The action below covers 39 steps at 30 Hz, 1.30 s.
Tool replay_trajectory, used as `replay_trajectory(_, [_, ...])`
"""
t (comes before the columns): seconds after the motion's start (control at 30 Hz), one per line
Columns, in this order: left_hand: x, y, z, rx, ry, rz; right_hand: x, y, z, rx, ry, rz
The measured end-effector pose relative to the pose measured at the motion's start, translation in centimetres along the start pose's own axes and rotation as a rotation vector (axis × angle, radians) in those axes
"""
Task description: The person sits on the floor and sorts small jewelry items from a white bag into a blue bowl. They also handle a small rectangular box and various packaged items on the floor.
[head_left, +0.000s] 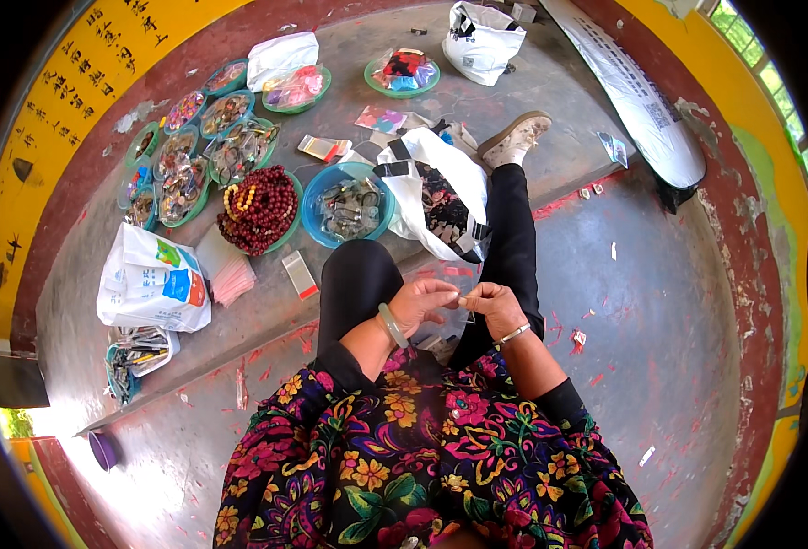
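Left hand and right hand meet above the lap, fingers pinched shut on a small pale piece. Likely light, slippery; grip by fingertips.

Position: the one head view sat on the person's head, above the floral blouse.
Direction: it looked steeply down and forward, over the lap toward the concrete ledge ahead.
Orientation: the picture was upright and unmirrored, its left being the person's left.
Distance: it was close to the left hand and the right hand, which met near the centre; the bowls lay farther off.
Lens: the fisheye bent the yellow wall round the dark rim.
Overlap: no second view was shown.
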<state>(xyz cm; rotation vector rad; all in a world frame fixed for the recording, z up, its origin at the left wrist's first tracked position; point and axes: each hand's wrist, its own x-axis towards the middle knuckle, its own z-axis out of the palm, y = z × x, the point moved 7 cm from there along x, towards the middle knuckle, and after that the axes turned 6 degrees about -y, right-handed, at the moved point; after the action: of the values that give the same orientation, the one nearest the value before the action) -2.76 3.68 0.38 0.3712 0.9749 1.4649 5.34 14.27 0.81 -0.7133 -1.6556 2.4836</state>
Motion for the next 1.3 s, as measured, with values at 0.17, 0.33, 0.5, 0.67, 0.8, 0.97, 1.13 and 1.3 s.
replay_trajectory(0.17, [-0.2,0.2,0.0,-0.066,0.035,-0.022,0.1,0.1,0.4,-0.178,-0.058,-0.024])
replay_trajectory(0.33, [0.1,-0.6,-0.7,-0.103,-0.022,0.005,-0.5,-2.5,1.4,-0.640,-0.037,-0.224])
replay_trajectory(0.5, [0.5,-1.1,-0.9,-0.091,-0.096,0.008,-1.1,-4.4,2.7,-0.963,-0.034,-0.482])
replay_trajectory(0.67, [0.6,-1.5,-0.9,-0.062,-0.108,-0.028,-1.4,-4.8,4.0,-1.127,-0.116,-0.593])
replay_trajectory(0.8, [0.7,-2.2,-1.3,-0.022,-0.043,-0.063,-1.3,-4.8,3.5,-1.141,-0.159,-0.562])
replay_trajectory(0.97, [0.7,-2.6,-1.5,0.014,0.031,-0.134,-1.0,-4.6,2.4,-1.073,-0.076,-0.389])
replay_trajectory(1.13, [0.4,-2.2,-1.7,-0.010,0.110,-0.167,-0.9,-4.4,1.0,-1.070,-0.051,-0.424])
replay_trajectory(1.3, [0.4,-2.7,-1.6,0.083,0.048,-0.204,-1.1,-4.2,1.2,-1.079,-0.095,-0.509])
